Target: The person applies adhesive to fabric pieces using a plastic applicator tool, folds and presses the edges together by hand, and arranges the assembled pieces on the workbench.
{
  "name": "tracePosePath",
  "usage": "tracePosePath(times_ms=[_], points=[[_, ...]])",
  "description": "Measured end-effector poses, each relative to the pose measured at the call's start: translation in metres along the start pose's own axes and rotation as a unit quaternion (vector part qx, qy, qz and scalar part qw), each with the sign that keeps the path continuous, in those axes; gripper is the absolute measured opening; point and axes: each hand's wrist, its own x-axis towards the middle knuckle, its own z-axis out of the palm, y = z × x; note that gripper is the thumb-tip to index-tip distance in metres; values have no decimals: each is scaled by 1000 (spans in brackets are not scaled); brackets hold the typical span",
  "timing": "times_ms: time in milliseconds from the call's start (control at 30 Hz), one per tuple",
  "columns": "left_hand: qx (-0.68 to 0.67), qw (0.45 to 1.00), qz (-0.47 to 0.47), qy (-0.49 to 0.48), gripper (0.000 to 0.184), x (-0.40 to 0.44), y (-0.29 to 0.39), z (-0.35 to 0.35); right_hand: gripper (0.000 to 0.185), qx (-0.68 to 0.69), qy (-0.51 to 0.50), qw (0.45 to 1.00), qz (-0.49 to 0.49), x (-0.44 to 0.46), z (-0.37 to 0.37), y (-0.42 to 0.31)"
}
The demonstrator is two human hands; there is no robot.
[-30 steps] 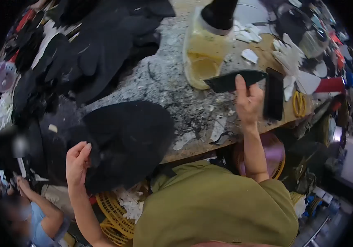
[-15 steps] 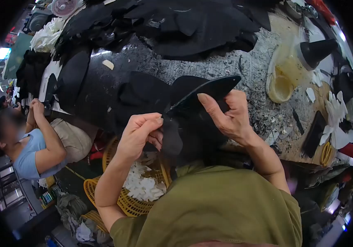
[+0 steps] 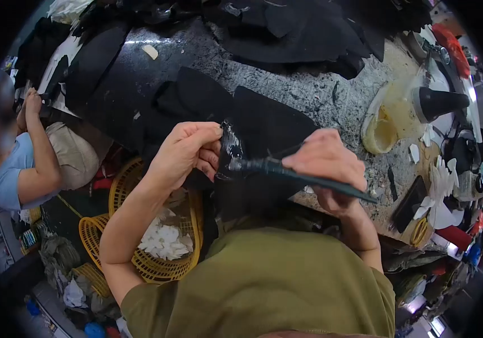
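Note:
Black fabric [image 3: 275,121] lies over the near part of the worktable, with a wet, shiny patch [image 3: 233,145] near its left edge. My left hand [image 3: 188,149] pinches the edge of this fabric, just left of the patch. Wrapped round a dark green flat spreader [image 3: 320,181] is my right hand [image 3: 329,163], somewhat blurred. The spreader's left end touches or hovers at the lower end of the wet patch; which of the two cannot be made out.
A glue container [image 3: 382,132] with a black cone [image 3: 441,104] stands at the right. Near it are a dark phone-like object [image 3: 410,203] and a white glove [image 3: 441,180]. Yellow baskets [image 3: 114,194] sit below the table; a co-worker [image 3: 36,169] is at the left.
My right hand has turned over and moved down with the spreader, whose end is now at the fabric's edge. A shiny wet patch now shows there. My left hand has shifted slightly up and left.

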Motion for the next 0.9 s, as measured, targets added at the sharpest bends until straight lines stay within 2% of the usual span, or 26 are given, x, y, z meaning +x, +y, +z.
tracePosePath(times_ms=[33,100,133,167,233,267,300,333,367,400,433,467,500,533,567,600,633,667,700,767,800,833,900], points=[[-1,1000,4,18,24,-2,1,0,22,-35,56,998,-4,-2,5,7],[-2,1000,-2,20,23,-4,-1,-3,24,-41,-60,997,-14,-10,11,1],[-11,1000,0,26,22,-4,-2,-6,24,-30,-75,996,-32,-22,12,0],[-24,999,-1,34,21,-5,-4,-7,22,12,-57,998,-7,-27,10,-7],[-3,1000,-1,30,19,-7,-6,-6,20,84,48,995,22,-40,15,-6],[19,999,25,42,19,-9,-5,-4,17,83,44,995,43,-42,6,0],[44,996,53,51,18,-10,-1,-2,10,94,67,989,93,-49,0,10],[44,994,72,64,18,-8,-7,-7,6,177,240,929,218,-45,15,0],[41,994,78,62,18,-11,-4,-5,10,132,254,906,312,-34,7,-6],[40,994,84,58,19,-14,-1,-1,13,143,278,901,301,-24,11,0],[42,992,85,81,21,-16,-3,1,15,133,233,914,306,-18,8,5],[35,994,86,58,22,-15,-9,-8,16,124,183,924,311,-14,7,7],[25,995,85,40,22,-15,-17,-19,21,186,270,901,283,0,27,9],[19,996,86,27,22,-15,-18,-23,24,111,182,939,271,-2,29,19],[29,996,79,21,22,-14,-15,-22,24,30,99,953,285,-3,35,25],[-12,997,78,-4,20,-14,-14,-17,17,49,149,965,209,1,42,28],[-58,995,77,-25,20,-16,-15,-13,14,-12,168,972,163,2,41,34],[-63,995,72,15,17,-14,-18,-12,11,-73,184,974,114,4,39,39],[-64,995,73,17,17,-14,-18,-13,18,-50,160,976,141,-1,36,34],[-94,992,79,-8,17,-13,-18,-14,27,-23,118,992,29,-4,31,26],[-96,992,81,-6,17,-12,-18,-15,35,-21,70,997,19,-9,37,24],[-87,993,78,2,17,-11,-17,-17,33,-46,63,997,-12,-15,44,22],[-82,993,87,3,17,-11,-17,-15,31,-6,26,1000,7,-28,36,14]])
